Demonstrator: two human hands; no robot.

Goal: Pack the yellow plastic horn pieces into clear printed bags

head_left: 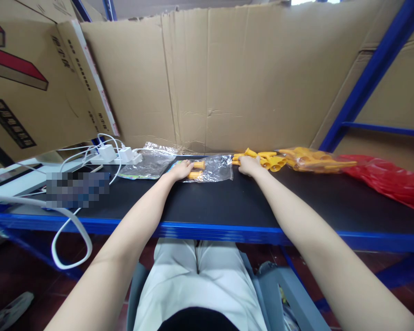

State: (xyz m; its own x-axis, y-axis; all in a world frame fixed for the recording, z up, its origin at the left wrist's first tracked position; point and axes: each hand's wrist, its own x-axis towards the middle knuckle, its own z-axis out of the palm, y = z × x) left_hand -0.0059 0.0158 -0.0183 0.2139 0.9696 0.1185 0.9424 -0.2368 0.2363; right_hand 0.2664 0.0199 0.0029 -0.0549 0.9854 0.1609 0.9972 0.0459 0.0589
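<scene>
Along the desk (210,202), yellow pieces (198,164) in a clear bag (221,169) lie beside the left hand (181,170)'s fingers; the right hand (249,166) touches a yellow pile (276,162). Whether either grips, I cannot tell; both arms stretch forward.

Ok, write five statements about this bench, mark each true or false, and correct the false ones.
1. The left hand is at a clear plastic bag. True.
2. The right hand is touching the red plastic bag. False: it is at the loose yellow pieces, and the red plastic bag lies farther right.
3. The white plugs are to the left of both hands. True.
4. The tabletop is white. False: it is black, with a blue front edge.
5. The cardboard panel stands behind the table's far edge. True.
</scene>
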